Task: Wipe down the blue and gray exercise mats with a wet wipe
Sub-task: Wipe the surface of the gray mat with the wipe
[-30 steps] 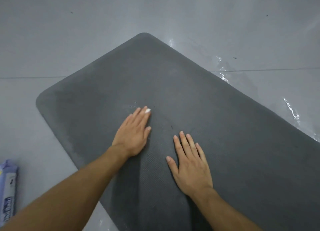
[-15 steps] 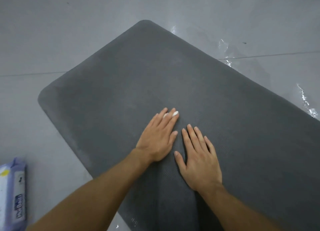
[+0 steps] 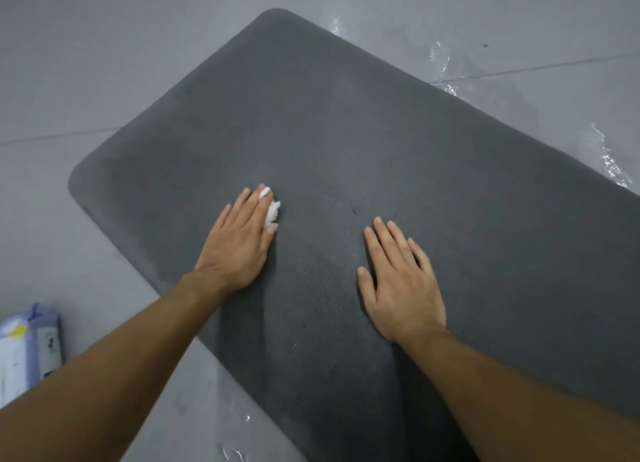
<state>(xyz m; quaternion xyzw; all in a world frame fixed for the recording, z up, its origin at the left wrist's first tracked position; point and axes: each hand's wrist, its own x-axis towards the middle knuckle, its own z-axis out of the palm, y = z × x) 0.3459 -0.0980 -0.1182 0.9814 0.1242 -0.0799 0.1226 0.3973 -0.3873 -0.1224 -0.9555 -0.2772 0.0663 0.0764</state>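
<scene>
The mat [image 3: 346,132] lies on the floor [image 3: 104,63]. The left hand [image 3: 239,243], fingers straight, presses a bunched wipe [image 3: 273,212] onto it; the right hand [image 3: 401,288] rests flat beside, fingers spread, holding nothing

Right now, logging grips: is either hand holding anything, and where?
The left hand presses a bunched wet wipe onto the gray mat under its fingers; the right hand lies flat, empty.

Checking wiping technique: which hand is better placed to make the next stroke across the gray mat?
Left. The left hand presses the wet wipe under its fingers on the gray mat; the right hand lies flat on it, holding nothing.
</scene>
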